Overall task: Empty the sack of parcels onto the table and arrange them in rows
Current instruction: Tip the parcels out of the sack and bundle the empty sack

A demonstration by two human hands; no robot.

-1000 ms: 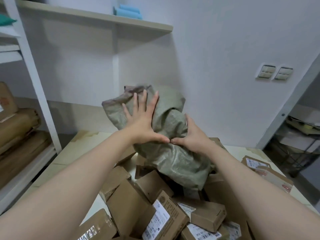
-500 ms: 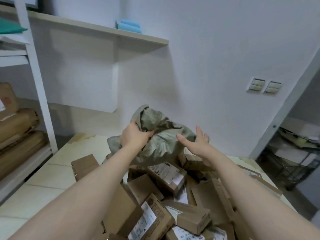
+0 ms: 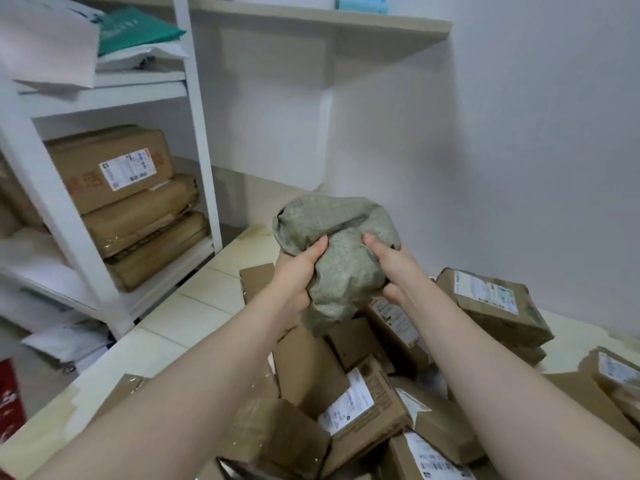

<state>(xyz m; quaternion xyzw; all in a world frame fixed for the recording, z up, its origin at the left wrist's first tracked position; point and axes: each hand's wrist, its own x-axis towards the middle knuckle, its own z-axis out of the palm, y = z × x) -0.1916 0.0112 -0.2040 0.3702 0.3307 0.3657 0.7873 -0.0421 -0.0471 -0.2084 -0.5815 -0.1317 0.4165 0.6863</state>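
Note:
The green woven sack (image 3: 341,258) is crumpled into a ball above the heap of parcels. My left hand (image 3: 298,275) grips its left side and my right hand (image 3: 389,268) grips its right side, fingers curled into the cloth. Below it lies a loose pile of several brown cardboard parcels (image 3: 360,400) with white labels, spread over the pale table (image 3: 194,317). One larger parcel (image 3: 491,303) lies at the right, tilted on others.
A white shelf rack (image 3: 204,133) stands left of the table, with stacked brown cartons (image 3: 117,174) and folded papers on it. A wall shelf (image 3: 322,22) hangs above. A red object (image 3: 10,396) sits at the far left edge.
The sack has been squeezed from a loose bundle into a tight ball between both hands. My view has swung left and down, bringing the shelf rack in.

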